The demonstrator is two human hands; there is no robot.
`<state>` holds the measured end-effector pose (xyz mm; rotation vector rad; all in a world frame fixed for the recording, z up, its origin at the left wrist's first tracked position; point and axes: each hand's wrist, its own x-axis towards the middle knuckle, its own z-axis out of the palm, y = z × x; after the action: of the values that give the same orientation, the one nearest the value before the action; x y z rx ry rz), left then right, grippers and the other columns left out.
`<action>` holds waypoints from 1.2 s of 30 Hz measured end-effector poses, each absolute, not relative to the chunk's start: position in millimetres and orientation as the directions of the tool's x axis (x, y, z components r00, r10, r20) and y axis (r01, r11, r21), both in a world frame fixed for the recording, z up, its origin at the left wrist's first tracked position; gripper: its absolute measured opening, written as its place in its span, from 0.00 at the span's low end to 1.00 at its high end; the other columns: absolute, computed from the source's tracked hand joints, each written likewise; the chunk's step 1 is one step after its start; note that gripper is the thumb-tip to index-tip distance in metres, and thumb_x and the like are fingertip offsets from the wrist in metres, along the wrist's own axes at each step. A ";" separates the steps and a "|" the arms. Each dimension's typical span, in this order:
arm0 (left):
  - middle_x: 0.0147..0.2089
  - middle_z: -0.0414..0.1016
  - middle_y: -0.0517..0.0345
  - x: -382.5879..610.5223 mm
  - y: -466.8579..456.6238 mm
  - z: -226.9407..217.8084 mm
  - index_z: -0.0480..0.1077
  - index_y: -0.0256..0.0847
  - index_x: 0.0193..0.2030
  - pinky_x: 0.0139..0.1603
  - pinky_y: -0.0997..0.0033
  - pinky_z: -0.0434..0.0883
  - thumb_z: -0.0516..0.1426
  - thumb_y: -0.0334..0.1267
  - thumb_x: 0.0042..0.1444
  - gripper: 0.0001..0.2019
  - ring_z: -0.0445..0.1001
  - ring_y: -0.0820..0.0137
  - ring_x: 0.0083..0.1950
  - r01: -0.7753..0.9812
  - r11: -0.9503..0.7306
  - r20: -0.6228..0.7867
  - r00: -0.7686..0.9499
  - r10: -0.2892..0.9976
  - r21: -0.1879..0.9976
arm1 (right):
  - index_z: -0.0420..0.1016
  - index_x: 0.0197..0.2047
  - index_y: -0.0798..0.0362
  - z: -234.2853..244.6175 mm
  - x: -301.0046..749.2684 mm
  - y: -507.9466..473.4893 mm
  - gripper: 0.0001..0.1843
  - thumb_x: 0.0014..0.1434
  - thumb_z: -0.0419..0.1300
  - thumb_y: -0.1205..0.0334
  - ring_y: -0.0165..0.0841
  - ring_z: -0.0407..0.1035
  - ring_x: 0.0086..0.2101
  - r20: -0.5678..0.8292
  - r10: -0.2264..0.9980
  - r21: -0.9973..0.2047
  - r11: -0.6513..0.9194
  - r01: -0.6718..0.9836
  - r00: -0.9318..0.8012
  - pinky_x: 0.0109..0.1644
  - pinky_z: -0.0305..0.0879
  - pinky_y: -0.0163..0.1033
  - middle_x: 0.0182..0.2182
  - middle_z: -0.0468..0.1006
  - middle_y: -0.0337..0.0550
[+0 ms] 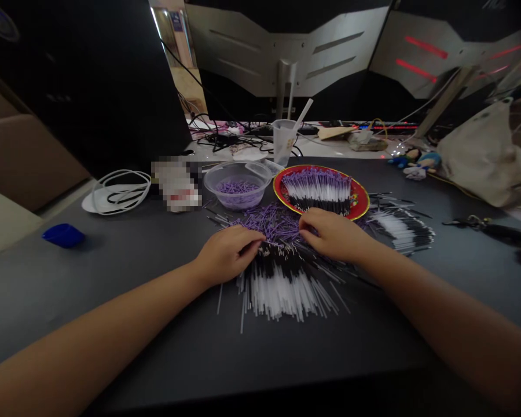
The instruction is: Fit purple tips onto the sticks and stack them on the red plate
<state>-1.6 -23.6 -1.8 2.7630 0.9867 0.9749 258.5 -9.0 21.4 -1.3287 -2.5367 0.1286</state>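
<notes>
A loose heap of thin pen refills, white with black middles, lies on the dark table right in front of me. My left hand rests on the heap's left side with fingers curled over some refills. Over the upper right of the heap, my right hand has its fingers bent and pinched together among small purple caps scattered there. A red plate behind holds a neat row of capped refills. A clear plastic tub beside it holds more purple caps.
Another bundle of refills lies right of the plate. A plastic cup with a straw stands behind. A blue lid, a white mask, scissors, a white bag, monitors and cables surround the table's edges.
</notes>
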 end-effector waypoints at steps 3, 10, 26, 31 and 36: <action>0.37 0.78 0.56 2.4 -30.9 2.0 0.73 0.38 0.43 0.34 0.75 0.69 0.53 0.33 0.59 0.08 0.74 0.73 0.34 0.542 -0.731 0.543 0.498 0.676 0.414 | 0.68 0.38 0.53 22.2 256.4 -10.1 0.06 0.61 0.51 0.63 0.33 0.68 0.32 0.312 0.813 -0.280 0.572 0.771 -0.491 0.34 0.59 0.37 0.34 0.75 0.44; 0.34 0.78 0.58 9.3 -36.1 4.4 0.74 0.39 0.40 0.32 0.76 0.71 0.55 0.36 0.59 0.08 0.74 0.74 0.31 0.532 -0.615 0.501 0.361 0.787 0.582 | 0.69 0.45 0.53 10.2 240.5 -11.4 0.11 0.59 0.56 0.62 0.32 0.72 0.28 0.250 0.925 -0.829 0.358 0.430 -0.287 0.33 0.68 0.39 0.29 0.75 0.41; 0.45 0.79 0.54 4.0 -32.9 -3.5 0.66 0.41 0.57 0.42 0.70 0.75 0.51 0.36 0.63 0.16 0.78 0.70 0.42 0.544 -0.769 0.478 0.605 0.637 0.336 | 0.71 0.37 0.51 22.7 242.0 -10.1 0.12 0.49 0.67 0.63 0.30 0.76 0.36 0.126 0.982 -0.951 0.078 -0.300 -0.144 0.44 0.74 0.39 0.34 0.81 0.39; 0.44 0.79 0.54 4.1 -32.5 -3.8 0.68 0.41 0.55 0.40 0.71 0.75 0.51 0.36 0.63 0.15 0.79 0.70 0.41 0.544 -0.772 0.501 0.593 0.631 0.328 | 0.71 0.35 0.51 20.8 242.1 -11.8 0.09 0.51 0.66 0.63 0.30 0.76 0.37 0.129 0.970 -0.955 0.065 -0.289 -0.207 0.45 0.73 0.40 0.35 0.80 0.39; 0.44 0.79 0.54 3.4 -32.4 -4.2 0.68 0.41 0.55 0.39 0.71 0.75 0.51 0.36 0.63 0.15 0.79 0.70 0.41 0.541 -0.770 0.493 0.596 0.634 0.337 | 0.69 0.35 0.50 21.2 242.6 -13.4 0.09 0.52 0.65 0.61 0.31 0.75 0.38 0.126 0.971 -0.961 0.069 -0.267 -0.202 0.47 0.72 0.43 0.36 0.80 0.38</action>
<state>3.4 -32.4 -4.2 2.6682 0.9897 0.9146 242.6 -13.4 21.2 -0.8308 -1.2101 1.4035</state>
